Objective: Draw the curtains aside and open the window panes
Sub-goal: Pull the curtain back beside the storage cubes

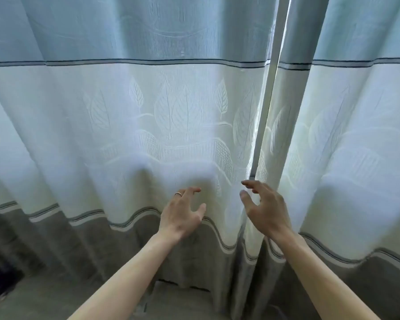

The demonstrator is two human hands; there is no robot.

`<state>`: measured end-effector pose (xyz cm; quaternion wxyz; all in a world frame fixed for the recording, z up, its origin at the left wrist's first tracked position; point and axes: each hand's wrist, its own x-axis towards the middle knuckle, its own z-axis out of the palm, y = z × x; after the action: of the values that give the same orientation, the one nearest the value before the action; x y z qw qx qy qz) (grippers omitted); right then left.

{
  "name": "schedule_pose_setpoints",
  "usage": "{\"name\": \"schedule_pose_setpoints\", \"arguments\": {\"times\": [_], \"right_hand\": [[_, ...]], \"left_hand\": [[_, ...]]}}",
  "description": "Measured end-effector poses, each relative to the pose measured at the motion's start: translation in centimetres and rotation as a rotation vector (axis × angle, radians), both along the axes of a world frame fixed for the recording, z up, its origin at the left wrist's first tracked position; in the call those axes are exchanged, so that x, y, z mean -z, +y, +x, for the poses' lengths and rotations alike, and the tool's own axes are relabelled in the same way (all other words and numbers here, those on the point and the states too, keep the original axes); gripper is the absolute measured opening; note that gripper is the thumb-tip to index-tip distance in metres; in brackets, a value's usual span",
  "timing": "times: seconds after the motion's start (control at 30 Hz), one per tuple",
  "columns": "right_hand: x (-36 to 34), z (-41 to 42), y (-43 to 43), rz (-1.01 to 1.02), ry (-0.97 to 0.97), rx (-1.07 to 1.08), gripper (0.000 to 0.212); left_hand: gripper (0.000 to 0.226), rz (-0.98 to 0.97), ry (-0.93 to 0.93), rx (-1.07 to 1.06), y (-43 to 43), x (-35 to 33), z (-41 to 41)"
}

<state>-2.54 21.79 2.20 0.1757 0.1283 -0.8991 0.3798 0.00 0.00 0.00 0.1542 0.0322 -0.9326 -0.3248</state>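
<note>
We faced two closed curtains that filled the view. The left curtain [130, 125] hung wide across the left and middle; the right curtain [346, 139] covered the right side. Both were pale blue at the top, cream with a raised leaf pattern in the middle, and grey at the bottom, with thin dark stripes between the bands. Their edges met at a narrow gap [271, 72] right of centre, where bright light showed through. The window behind them was hidden.

Our two bare arms reached forward from the near edge. Our left hand [183, 213] was spread, fingers curled loosely, in front of the left curtain's cream band; whether it touched the cloth we could not tell. A ring [178, 193] sat on one finger. Our right hand [262, 209] was also spread, thumb and fingers apart, with its fingertips [246, 182] just beside the gap between the curtains, gripping nothing.
</note>
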Motion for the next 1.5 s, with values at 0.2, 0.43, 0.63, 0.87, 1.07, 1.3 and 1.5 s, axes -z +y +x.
{"name": "schedule_pose_setpoints", "arguments": {"times": [0.2,0.43,0.63,0.87,1.07,1.3,1.5], "right_hand": [[-1.2,-8.6,-2.8,-0.215,-0.067,0.053,0.058],[-2.0,-16.8,-3.6,-0.399,-0.205,-0.062,0.075],[-2.0,-22.0,-6.3,-0.544,-0.377,-0.384,0.075],[-3.1,-26.8,-11.6,-0.425,-0.394,-0.623,0.017],[-3.2,-28.9,-19.6,-0.283,-0.220,-0.746,0.024],[-5.3,-27.2,-33.5,-0.349,-0.233,-0.979,0.015],[-7.8,-25.8,-46.9,-0.328,-0.137,-1.022,0.018]], "left_hand": [[0.049,0.144,-0.147,0.090,-0.4,0.6,-8.0],[0.079,0.177,-0.213,0.203,-0.5,1.2,-14.3],[0.116,0.076,-0.215,0.125,-1.8,0.6,-17.6],[0.034,0.057,-0.113,-0.177,-6.0,0.4,-20.5],[0.035,-0.004,0.059,-0.564,-10.9,-0.4,-18.9],[0.074,-0.061,0.334,-0.917,-20.2,-2.7,-16.8],[0.070,0.013,0.214,-1.001,-33.6,-6.1,-14.6]]}}
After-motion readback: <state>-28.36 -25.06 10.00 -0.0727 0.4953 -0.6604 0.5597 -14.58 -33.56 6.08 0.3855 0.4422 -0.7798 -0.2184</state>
